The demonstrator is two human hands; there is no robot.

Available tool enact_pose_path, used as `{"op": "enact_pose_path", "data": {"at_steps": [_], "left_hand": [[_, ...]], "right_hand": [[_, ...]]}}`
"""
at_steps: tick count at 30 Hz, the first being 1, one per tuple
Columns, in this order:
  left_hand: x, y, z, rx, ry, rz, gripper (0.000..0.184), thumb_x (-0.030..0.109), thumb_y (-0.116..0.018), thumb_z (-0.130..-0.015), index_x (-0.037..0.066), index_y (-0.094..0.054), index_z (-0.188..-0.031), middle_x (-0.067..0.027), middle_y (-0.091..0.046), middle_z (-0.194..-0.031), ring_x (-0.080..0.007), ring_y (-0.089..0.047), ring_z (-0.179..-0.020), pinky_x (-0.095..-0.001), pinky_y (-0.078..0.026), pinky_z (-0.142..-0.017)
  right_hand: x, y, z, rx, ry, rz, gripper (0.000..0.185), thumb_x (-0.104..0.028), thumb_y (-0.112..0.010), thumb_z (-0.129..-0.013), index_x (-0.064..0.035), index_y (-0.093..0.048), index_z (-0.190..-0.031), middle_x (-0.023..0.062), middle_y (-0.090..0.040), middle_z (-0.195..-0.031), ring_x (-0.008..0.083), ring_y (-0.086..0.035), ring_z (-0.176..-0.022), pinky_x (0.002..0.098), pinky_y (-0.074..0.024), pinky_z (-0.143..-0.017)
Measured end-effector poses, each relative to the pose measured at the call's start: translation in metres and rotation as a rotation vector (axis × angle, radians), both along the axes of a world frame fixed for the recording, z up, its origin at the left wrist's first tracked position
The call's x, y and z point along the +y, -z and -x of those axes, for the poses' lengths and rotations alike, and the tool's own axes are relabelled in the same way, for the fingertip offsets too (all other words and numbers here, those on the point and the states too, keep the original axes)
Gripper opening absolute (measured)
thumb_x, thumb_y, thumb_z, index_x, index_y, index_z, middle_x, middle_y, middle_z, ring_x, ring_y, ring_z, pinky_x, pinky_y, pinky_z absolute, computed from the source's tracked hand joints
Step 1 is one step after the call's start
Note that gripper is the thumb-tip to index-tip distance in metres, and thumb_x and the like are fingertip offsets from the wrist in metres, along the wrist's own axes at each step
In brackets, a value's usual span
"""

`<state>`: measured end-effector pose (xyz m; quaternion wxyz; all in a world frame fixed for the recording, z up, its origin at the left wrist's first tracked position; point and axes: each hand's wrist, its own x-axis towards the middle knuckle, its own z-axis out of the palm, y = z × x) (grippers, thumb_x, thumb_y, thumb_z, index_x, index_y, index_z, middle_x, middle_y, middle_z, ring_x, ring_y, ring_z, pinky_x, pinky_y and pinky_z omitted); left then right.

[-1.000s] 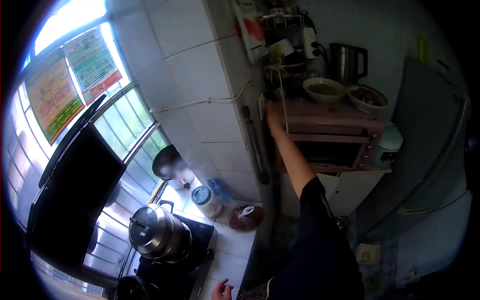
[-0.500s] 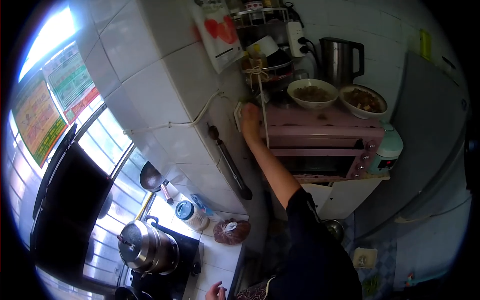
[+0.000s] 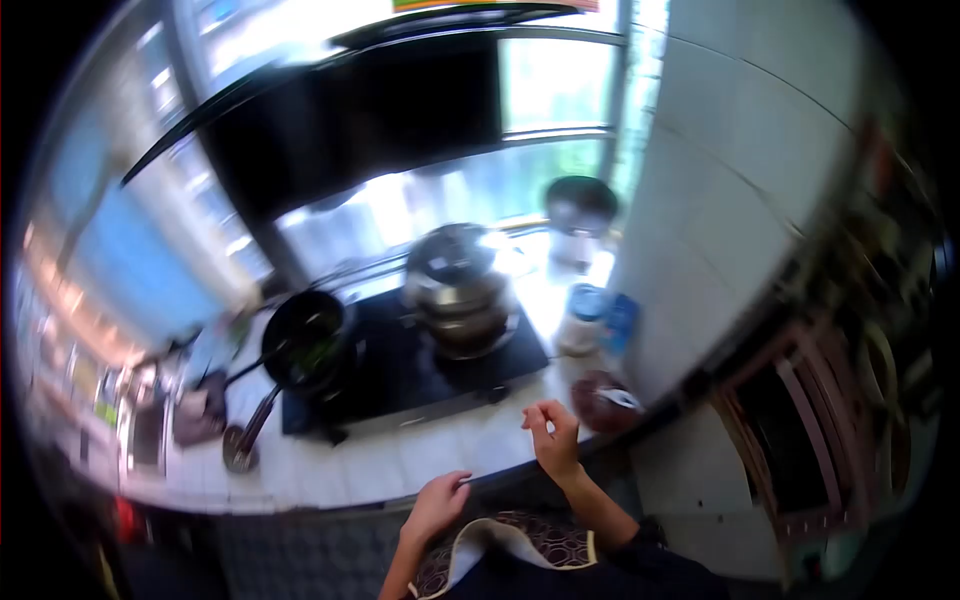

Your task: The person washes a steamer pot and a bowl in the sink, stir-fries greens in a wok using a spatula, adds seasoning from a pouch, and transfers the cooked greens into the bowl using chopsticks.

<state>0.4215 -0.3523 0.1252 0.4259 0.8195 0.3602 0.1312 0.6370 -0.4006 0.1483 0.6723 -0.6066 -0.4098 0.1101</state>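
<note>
My right hand [image 3: 556,440] is raised at the counter's front edge, left of a tied bag of reddish-brown contents [image 3: 602,402]. Its fingers curl in toward the thumb; blur hides what they hold, if anything. Lower and to the left, my left hand [image 3: 437,503] hovers in front of the counter with its fingers loosely extended and nothing in it. Beyond both hands, a lidded steel pot [image 3: 462,300] stands on the right of the black stove [image 3: 400,375]. On the left of the stove sits a dark wok [image 3: 305,345] with green food inside.
A blue-lidded jar [image 3: 583,320] and a dark pan [image 3: 580,205] stand right of the stove. At left, a dark-handled utensil [image 3: 250,440] lies on the white tiled counter [image 3: 385,465]. A range hood [image 3: 350,120] hangs above; a pink oven [image 3: 790,440] is far right.
My view has swung left from the pink oven to the stove. My right hand has drawn back from the wall beside the oven to the counter edge. My left hand is now fully visible.
</note>
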Motion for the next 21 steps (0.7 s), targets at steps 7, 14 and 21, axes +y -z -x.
{"op": "enact_pose_path", "data": {"at_steps": [7, 14, 21], "left_hand": [[0.044, 0.03, 0.117, -0.039, -0.269, 0.054, 0.029, 0.013, -0.054, -0.082, 0.004, -0.058, -0.11, -0.014, -0.063, -0.085, -0.0225, -0.061, -0.079, -0.0309, -0.048, -0.073], [0.116, 0.052, 0.307, -0.072, -0.465, 0.198, 0.027, 0.013, -0.055, -0.081, 0.001, -0.061, -0.104, -0.0123, -0.063, -0.071, -0.0173, -0.061, -0.065, -0.0276, -0.047, -0.064], [0.219, 0.047, 0.406, -0.198, -0.723, 0.125, 0.027, 0.006, -0.054, -0.081, -0.002, -0.057, -0.107, -0.012, -0.062, -0.084, -0.016, -0.057, -0.072, -0.0277, -0.046, -0.068]], "right_hand": [[0.086, -0.019, 0.113, -0.318, -0.32, 0.073, 0.006, -0.005, -0.064, -0.074, -0.0025, -0.059, -0.073, 0.0077, -0.059, -0.066, 0.0183, -0.056, -0.058, 0.0271, -0.0447, -0.05], [0.208, -0.033, 0.24, -0.417, -0.242, 0.281, 0.022, -0.016, -0.069, -0.073, -0.0053, -0.059, -0.09, 0.0046, -0.053, -0.062, 0.0183, -0.055, -0.061, 0.0298, -0.043, -0.054], [0.268, -0.015, 0.282, -0.284, -0.064, 0.461, 0.039, -0.033, -0.071, -0.072, -0.0048, -0.061, -0.097, 0.0051, -0.055, -0.063, 0.0175, -0.054, -0.059, 0.03, -0.0439, -0.057]]}}
